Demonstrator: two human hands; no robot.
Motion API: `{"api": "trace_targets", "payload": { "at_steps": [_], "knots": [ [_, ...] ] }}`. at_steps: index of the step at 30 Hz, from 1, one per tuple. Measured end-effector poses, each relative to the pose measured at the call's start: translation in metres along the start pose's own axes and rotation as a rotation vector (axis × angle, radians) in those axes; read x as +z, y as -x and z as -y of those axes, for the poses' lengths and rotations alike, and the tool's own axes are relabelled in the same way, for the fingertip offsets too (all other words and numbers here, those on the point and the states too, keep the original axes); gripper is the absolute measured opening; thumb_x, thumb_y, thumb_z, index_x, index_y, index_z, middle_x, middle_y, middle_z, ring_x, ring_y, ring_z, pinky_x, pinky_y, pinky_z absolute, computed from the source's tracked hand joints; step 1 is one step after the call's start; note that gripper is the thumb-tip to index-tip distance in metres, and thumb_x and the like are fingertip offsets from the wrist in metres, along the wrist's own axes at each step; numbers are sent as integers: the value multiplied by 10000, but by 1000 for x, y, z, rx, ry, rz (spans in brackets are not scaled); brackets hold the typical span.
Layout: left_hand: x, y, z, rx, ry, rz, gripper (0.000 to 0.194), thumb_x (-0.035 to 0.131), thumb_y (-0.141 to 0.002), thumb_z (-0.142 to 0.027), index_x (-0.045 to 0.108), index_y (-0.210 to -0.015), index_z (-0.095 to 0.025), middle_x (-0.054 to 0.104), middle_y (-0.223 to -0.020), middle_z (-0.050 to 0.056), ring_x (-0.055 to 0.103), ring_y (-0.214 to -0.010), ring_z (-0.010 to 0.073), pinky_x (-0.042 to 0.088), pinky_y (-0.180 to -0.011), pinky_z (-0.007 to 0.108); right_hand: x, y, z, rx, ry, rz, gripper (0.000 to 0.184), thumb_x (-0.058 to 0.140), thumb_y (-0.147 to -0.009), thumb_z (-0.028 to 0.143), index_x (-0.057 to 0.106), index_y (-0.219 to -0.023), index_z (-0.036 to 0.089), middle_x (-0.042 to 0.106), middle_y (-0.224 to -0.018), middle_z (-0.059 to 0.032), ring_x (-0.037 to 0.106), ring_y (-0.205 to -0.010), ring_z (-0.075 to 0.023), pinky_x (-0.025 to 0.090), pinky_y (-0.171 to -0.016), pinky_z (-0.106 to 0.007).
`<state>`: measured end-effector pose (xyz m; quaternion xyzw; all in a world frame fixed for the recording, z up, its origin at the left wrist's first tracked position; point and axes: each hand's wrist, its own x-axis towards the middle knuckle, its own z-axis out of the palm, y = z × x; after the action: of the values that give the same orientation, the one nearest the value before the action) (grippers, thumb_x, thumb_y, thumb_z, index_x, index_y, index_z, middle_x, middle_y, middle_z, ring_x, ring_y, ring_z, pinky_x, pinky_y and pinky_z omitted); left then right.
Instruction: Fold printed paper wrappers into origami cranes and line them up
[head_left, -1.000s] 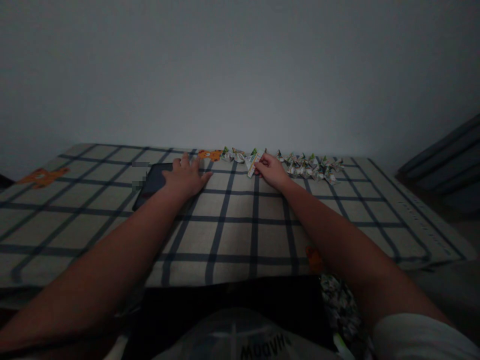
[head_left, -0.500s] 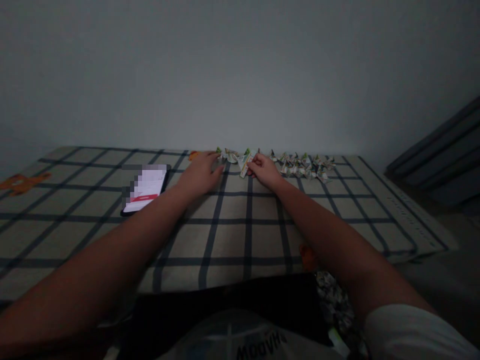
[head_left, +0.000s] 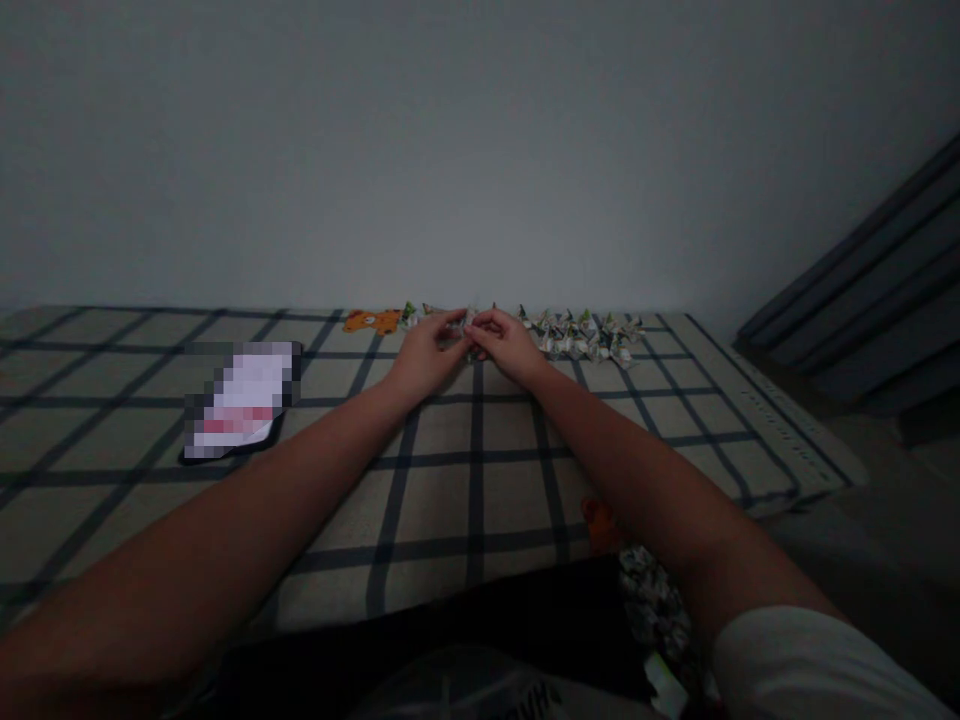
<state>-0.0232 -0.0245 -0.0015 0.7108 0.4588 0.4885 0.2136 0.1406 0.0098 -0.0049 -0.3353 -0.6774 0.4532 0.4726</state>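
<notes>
My left hand (head_left: pixel 424 352) and my right hand (head_left: pixel 505 345) meet at the far side of a checked cloth (head_left: pixel 480 450), near the wall. Both pinch one small printed folded paper (head_left: pixel 469 322) between their fingertips. A row of several small folded paper pieces (head_left: pixel 581 334) lies to the right of my hands along the far edge. Two more folded pieces (head_left: pixel 417 312) sit just left of my hands.
A phone (head_left: pixel 238 402) with a lit screen lies on the cloth to the left. An orange animal print (head_left: pixel 373 321) marks the cloth near the far edge. A heap of printed paper scraps (head_left: pixel 654 605) sits by my right elbow. Dark slanted panels (head_left: pixel 862 300) stand at the right.
My left hand left the phone and moved right to join my right hand on the folded paper. The phone's screen lit up. The view shifted to the right.
</notes>
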Motion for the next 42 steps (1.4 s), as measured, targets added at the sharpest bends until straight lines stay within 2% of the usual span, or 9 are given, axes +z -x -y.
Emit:
{"api": "trace_targets", "payload": {
  "at_steps": [6,11,15,18,22,27,32,39,42],
  "knots": [
    [-5,5,15,-39,215,43,622,794,-758,-414,666,-1316,-169,724,-1254,137,682,-1161,280,508,-1066,435,-3,-2,-8,-36,13,47,345,777,-792,464,598,-928,203,650,-823,7,621,-713,-113,525,-593,-213],
    [-7,8,14,-82,310,83,612,781,-774,-399,665,-1328,-166,764,-1150,116,715,-1066,272,544,-1024,460,-6,-3,-10,-41,30,61,373,788,-774,497,604,-921,208,659,-822,7,627,-726,-115,533,-609,-214],
    [-4,7,14,-128,344,53,567,732,-817,-388,662,-1338,-175,775,-1093,103,722,-1028,264,562,-1000,476,-9,-3,-8,-11,54,56,380,763,-796,518,621,-975,215,681,-859,-9,646,-757,-126,544,-625,-225],
    [-2,4,20,-125,373,-27,532,711,-800,-325,673,-1313,-191,738,-1226,105,697,-1113,267,553,-1024,476,-10,-2,-7,-13,91,43,401,719,-838,517,631,-1092,219,678,-829,-11,659,-745,-143,553,-645,-252],
    [-1,1,24,-129,420,-83,548,665,-752,-213,671,-1300,-206,686,-1338,100,661,-1192,259,540,-1045,455,-9,2,-2,-71,222,16,340,660,-886,361,642,-1203,241,671,-777,3,663,-729,-153,557,-725,-289],
    [-4,4,14,-231,485,-78,502,635,-749,-221,683,-1248,-191,674,-1338,121,676,-1141,267,574,-971,461,-7,7,8,-191,478,-18,266,586,-842,175,739,-1055,217,733,-859,-25,640,-751,-165,536,-760,-299],
    [-7,0,11,-430,718,-10,338,680,-803,-351,707,-1091,-177,745,-1074,103,705,-1027,228,596,-911,418,-9,7,9,-274,587,-67,285,568,-848,176,797,-1012,222,769,-907,-43,660,-799,-188,530,-819,-332],
    [-7,-2,22,-453,753,-4,343,843,-725,-290,710,-1020,-174,756,-1027,99,714,-976,210,593,-924,398,-11,8,10,-289,542,-43,288,594,-814,159,815,-979,240,765,-943,-50,681,-872,-200,534,-898,-370],
    [-6,-1,24,-391,729,-49,413,846,-701,-251,713,-1082,-164,760,-1027,97,722,-940,206,591,-925,399,-9,8,8,-217,403,-50,281,583,-861,234,787,-1054,230,741,-876,-44,664,-767,-180,560,-800,-356]
  ]
}}
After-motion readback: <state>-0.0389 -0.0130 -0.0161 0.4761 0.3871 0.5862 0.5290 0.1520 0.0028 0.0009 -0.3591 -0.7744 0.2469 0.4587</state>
